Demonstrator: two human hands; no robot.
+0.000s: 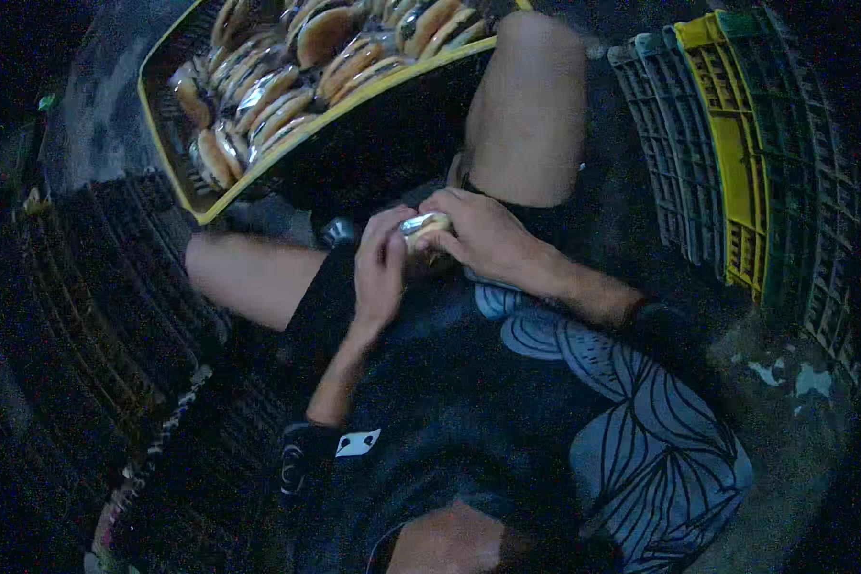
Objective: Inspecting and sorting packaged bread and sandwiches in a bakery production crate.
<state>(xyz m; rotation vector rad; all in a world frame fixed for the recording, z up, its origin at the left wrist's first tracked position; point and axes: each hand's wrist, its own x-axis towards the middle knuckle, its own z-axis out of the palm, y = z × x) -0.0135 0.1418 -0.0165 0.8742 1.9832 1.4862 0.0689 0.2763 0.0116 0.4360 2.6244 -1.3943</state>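
Both of my hands meet in front of my lap around a small pale bun in shiny clear wrap [425, 226]. My left hand [383, 253] closes on its left side, with the fingers bent. From the right, my right hand [474, 225] grips it between thumb and fingers. The fingers cover much of the bun, so its filling and underside are hidden. Just ahead, between my spread knees, is a crate with a yellow rim [205, 214]. It contains several filled buns [327, 36] in glossy clear wrapping, lying tilted against one another.
At the right stands a row of plastic crates, dark green ones [789, 143] and a yellow one [732, 163]. More dark crates [115, 287] line the left side. A small shiny metallic object [338, 231] shows beside my left hand. Pale patches [813, 380] mark the floor at the right.
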